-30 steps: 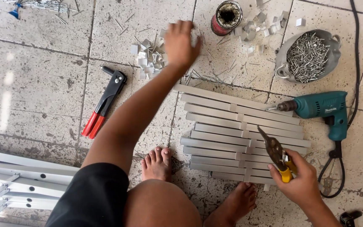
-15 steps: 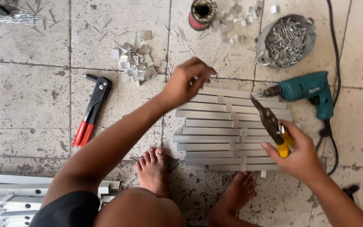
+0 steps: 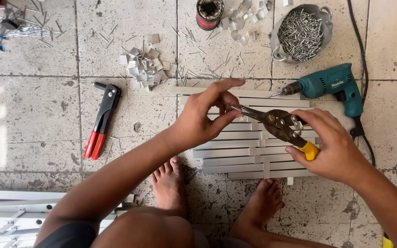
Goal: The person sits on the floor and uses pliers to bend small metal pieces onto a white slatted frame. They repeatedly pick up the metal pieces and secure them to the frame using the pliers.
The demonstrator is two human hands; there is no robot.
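My right hand (image 3: 334, 149) grips yellow-handled tin snips (image 3: 276, 123) whose jaws point left. My left hand (image 3: 205, 117) is at the jaw tips, thumb and forefinger pinched on a small piece that is mostly hidden by the fingers. Both hands hover over a stack of white metal strips (image 3: 249, 154) lying on the tiled floor just beyond my bare feet (image 3: 168, 183). A pile of small white square pieces (image 3: 144, 69) lies on the floor beyond and to the left of my left hand.
A teal power drill (image 3: 334, 85) lies at the strips' right end, its cable running along the right. A red-handled rivet tool (image 3: 102, 120) lies to the left. A metal bowl of rivets (image 3: 302, 30) and a round can (image 3: 209, 13) stand farther off. A white metal frame (image 3: 5, 216) lies bottom left.
My left hand drew back from the pile of small white pieces to the snips' jaws. My right hand raised the snips and turned them toward it.
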